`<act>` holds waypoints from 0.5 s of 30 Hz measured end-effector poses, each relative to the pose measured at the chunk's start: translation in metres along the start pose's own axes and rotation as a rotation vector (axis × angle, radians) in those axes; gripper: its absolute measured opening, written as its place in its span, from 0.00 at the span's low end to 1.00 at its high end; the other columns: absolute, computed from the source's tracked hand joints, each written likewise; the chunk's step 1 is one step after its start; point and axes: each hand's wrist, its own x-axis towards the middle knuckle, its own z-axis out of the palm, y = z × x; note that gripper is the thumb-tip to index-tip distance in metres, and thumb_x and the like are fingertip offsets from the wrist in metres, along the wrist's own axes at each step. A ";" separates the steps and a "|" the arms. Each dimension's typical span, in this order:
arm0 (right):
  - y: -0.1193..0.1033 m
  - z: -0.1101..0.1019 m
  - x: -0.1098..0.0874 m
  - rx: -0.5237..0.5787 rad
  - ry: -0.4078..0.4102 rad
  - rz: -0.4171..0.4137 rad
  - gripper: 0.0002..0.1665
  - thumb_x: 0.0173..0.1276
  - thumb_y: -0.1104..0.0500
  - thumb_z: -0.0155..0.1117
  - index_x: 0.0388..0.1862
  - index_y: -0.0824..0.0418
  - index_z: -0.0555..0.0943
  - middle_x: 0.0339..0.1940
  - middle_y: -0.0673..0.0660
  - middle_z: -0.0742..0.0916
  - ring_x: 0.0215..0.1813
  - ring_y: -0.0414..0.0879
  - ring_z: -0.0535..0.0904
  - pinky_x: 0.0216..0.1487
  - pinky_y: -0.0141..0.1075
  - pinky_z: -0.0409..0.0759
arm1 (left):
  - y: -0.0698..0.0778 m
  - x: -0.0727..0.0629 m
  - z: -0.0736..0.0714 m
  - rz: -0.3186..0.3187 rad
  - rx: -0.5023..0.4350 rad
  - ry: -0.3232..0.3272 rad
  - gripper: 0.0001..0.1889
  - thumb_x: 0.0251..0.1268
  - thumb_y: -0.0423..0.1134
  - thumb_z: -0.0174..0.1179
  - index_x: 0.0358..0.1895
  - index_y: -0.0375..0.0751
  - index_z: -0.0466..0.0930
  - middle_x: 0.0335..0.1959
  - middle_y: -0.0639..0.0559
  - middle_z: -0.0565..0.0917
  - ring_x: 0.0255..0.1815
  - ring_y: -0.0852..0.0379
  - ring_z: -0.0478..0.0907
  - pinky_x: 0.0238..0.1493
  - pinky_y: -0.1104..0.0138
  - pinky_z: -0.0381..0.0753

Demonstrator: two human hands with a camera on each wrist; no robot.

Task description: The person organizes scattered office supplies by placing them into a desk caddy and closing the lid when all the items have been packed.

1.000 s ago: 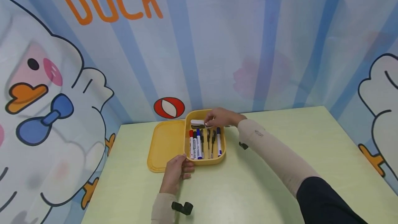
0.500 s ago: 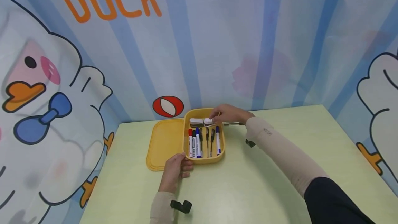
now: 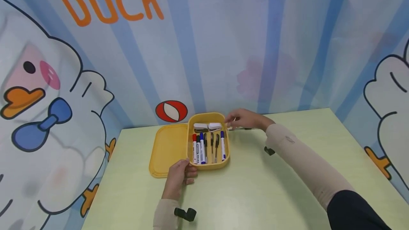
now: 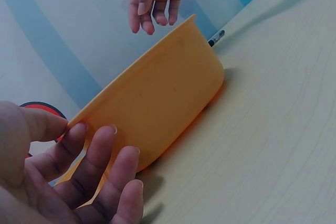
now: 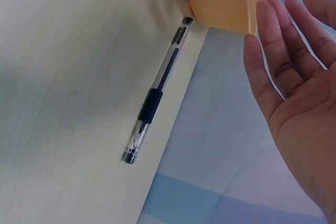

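Note:
A yellow plastic box (image 3: pixel 208 166) stands on the table near the wall. My left hand (image 3: pixel 178 176) pinches its front left corner; in the left wrist view, thumb and index finger meet at the box's rim (image 4: pixel 131 66). Inside lie a red-capped marker (image 3: pixel 194 148), a black-capped one, two blue-capped ones and several slim dark pens (image 3: pixel 216 147). Two small white stapler-like items (image 3: pixel 214 126) lie at the back. My right hand (image 3: pixel 246 119), holding nothing, hovers at the box's back right edge with relaxed fingers. Below it a clear pen with black grip (image 5: pixel 157 93) lies on the table.
A flat yellow lid (image 3: pixel 167 152) lies left of the box, right beside it. A printed cartoon wall sheet (image 3: pixel 223 45) rises directly behind the table's back edge. The pale yellow tabletop (image 3: pixel 255 187) extends to the front and right.
My right hand has let go of the second white item inside the box and moved right, out over the rim. The pen beside the box has come into view. My left hand stays at the corner.

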 end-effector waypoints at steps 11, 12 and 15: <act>0.018 0.004 -0.024 0.061 0.059 -0.035 0.20 0.79 0.54 0.57 0.64 0.60 0.79 0.53 0.62 0.86 0.53 0.59 0.83 0.58 0.58 0.78 | 0.000 -0.002 0.000 0.007 -0.004 -0.012 0.18 0.80 0.50 0.49 0.47 0.37 0.81 0.38 0.47 0.88 0.35 0.54 0.85 0.34 0.64 0.84; 0.020 0.006 -0.025 0.071 0.068 -0.038 0.20 0.79 0.54 0.57 0.64 0.59 0.78 0.53 0.62 0.86 0.53 0.58 0.83 0.58 0.57 0.78 | 0.000 -0.002 0.000 0.008 -0.004 -0.012 0.18 0.80 0.50 0.49 0.47 0.37 0.81 0.38 0.47 0.88 0.35 0.54 0.85 0.34 0.64 0.84; 0.023 0.009 -0.031 0.084 0.100 -0.036 0.20 0.78 0.52 0.59 0.66 0.55 0.78 0.53 0.59 0.86 0.54 0.52 0.83 0.61 0.53 0.78 | 0.001 -0.003 0.000 0.011 0.000 -0.011 0.19 0.80 0.50 0.49 0.47 0.37 0.81 0.38 0.47 0.88 0.35 0.54 0.85 0.34 0.64 0.84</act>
